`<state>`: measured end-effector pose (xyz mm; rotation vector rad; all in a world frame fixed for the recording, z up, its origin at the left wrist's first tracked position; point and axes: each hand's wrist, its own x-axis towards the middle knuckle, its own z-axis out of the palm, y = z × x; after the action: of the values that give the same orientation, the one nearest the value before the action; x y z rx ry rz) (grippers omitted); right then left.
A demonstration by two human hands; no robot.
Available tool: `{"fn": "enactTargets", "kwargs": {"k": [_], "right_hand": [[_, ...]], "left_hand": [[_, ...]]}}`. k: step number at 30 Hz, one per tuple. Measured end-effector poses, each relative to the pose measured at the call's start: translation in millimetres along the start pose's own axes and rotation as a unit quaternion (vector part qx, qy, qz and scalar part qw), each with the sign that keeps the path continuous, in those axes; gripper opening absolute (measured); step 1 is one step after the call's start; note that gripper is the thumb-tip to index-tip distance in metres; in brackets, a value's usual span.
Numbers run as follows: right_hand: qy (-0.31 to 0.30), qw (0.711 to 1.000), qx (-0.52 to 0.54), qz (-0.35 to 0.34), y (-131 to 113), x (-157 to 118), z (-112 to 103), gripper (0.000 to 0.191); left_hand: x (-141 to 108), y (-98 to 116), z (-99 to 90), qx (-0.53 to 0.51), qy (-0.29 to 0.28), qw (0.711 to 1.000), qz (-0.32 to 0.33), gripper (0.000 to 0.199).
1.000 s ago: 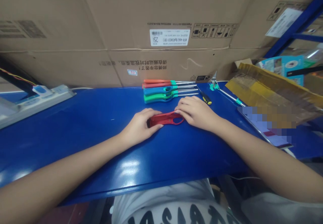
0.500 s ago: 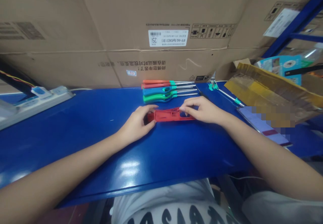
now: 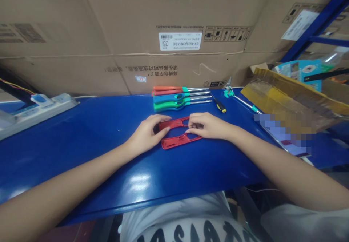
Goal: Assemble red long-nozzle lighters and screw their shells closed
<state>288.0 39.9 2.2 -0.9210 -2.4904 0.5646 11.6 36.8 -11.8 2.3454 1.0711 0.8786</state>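
Two red plastic lighter handle halves lie one behind the other on the blue table (image 3: 122, 176), their inner sides facing up. At the left end of the rear red handle half (image 3: 174, 123), my left hand (image 3: 147, 133) grips it between thumb and fingers. The front red handle half (image 3: 176, 141) lies closer to me, its left end apart from my left hand. My right hand (image 3: 208, 125) is closed over the looped right ends, thumb and fingers at the front half's loop. Its fingers partly hide both loops.
Several long-nosed lighters (image 3: 169, 98) in orange, red, blue and green lie side by side behind my hands. A black and yellow screwdriver (image 3: 221, 107) rests beside them. Metal lighter tubes (image 3: 242, 101), a partly blurred tablet-like object (image 3: 296, 145) and a torn carton (image 3: 283, 104) are on the right. A power strip (image 3: 51, 107) lies left.
The red handle halves, earlier together as one piece, are now separated, the front one nearer me. My right hand has moved slightly left and toward me, uncovering the screwdriver.
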Motion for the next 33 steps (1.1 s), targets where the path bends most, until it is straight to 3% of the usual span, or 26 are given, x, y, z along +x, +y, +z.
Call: {"fn": "enactTargets", "kwargs": {"k": [4, 9, 12, 16, 25, 27, 28, 31, 33], "right_hand": [[0.004, 0.997, -0.074, 0.003, -10, -2, -7, 0.018], [0.002, 0.996, -0.089, 0.001, -14, -4, -13, 0.024], [-0.003, 0.995, -0.096, 0.007, -10, -3, -11, 0.015], [-0.001, 0.996, -0.087, 0.008, -6, -2, -9, 0.008], [0.006, 0.996, -0.084, -0.002, -9, -1, -12, 0.017], [0.053, 0.99, -0.122, 0.055, -2, 0, -21, 0.02], [0.09, 0.976, -0.157, 0.123, 3, 0, -27, 0.02], [0.198, 0.906, -0.227, 0.296, 24, -7, -54, 0.032], [0.23, 0.845, -0.258, 0.407, 38, -15, -72, 0.038]], "left_hand": [[0, 8, -3.4, 0.017, 0.001, 0.999, 0.049, 0.025], [-4, 19, -7.0, 0.064, -0.059, 0.992, 0.097, 0.031], [-5, 20, -6.9, 0.095, -0.084, 0.988, 0.086, 0.037], [-3, 14, -4.2, 0.066, -0.071, 0.993, 0.061, 0.037], [-2, 11, -3.8, 0.03, -0.049, 0.997, 0.045, 0.033], [-1, 11, -4.0, 0.031, -0.045, 0.998, 0.042, 0.033], [-1, 10, -4.0, 0.032, -0.044, 0.998, 0.04, 0.033], [-1, 10, -4.3, 0.039, -0.042, 0.998, 0.037, 0.033], [-2, 10, -4.7, 0.049, -0.039, 0.997, 0.038, 0.035]]}}
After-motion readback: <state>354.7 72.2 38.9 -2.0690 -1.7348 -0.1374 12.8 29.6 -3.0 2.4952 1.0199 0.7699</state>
